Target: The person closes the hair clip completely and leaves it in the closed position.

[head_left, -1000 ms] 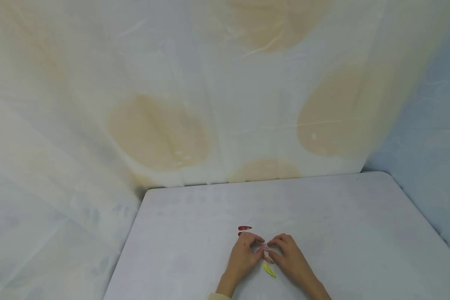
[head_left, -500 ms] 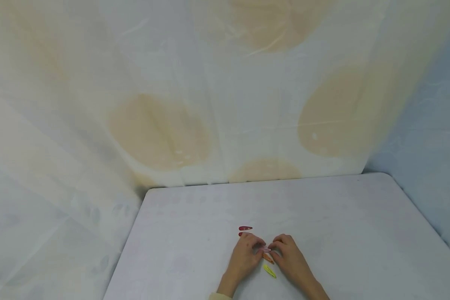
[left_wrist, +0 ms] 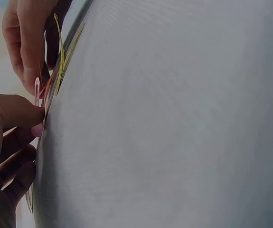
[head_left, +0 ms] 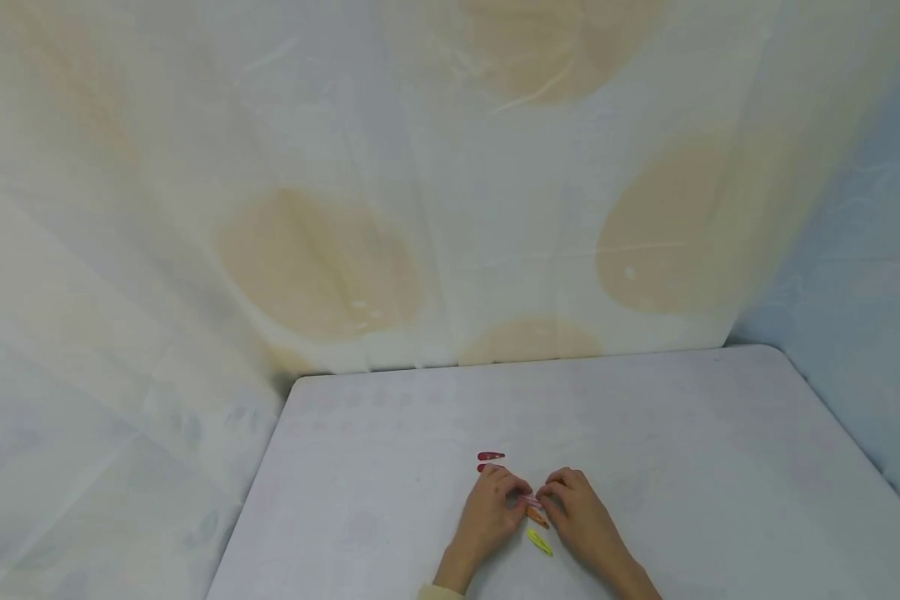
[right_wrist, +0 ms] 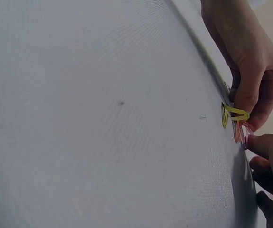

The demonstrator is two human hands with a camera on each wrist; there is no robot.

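The pink hair clip (head_left: pixel 532 499) sat pinched between the fingertips of both hands, just above the table (head_left: pixel 720 433) near its front middle. The left hand (head_left: pixel 490 511) curled its thumb and forefinger round one end and the right hand (head_left: pixel 574 510) curled its fingers round the other, so the clip bridged the narrow gap between them; in the left wrist view it showed as a thin pink loop (left_wrist: pixel 37 90) held right at the fingertips. Open table lay on every side: a wide bare stretch ran back to the far edge, where the table met the draped sheet (head_left: pixel 420 208), and more bare surface spread out to the left and right edges, both well apart from the hands. The table top was pale grey and smooth, faintly mottled, and the sheet behind was white with large tan blotches, with a bluish cloth (head_left: pixel 870 275) hanging at the right. An orange clip (head_left: pixel 537 517) lay on the table just under the held one, between the two hands, and a yellow clip (head_left: pixel 538 542) lay a little nearer the person, between the wrists. A red clip (head_left: pixel 490 456) rested just beyond the left hand's knuckles, with a second red one (head_left: pixel 481 467) touching or nearly touching those knuckles and partly hidden by them.
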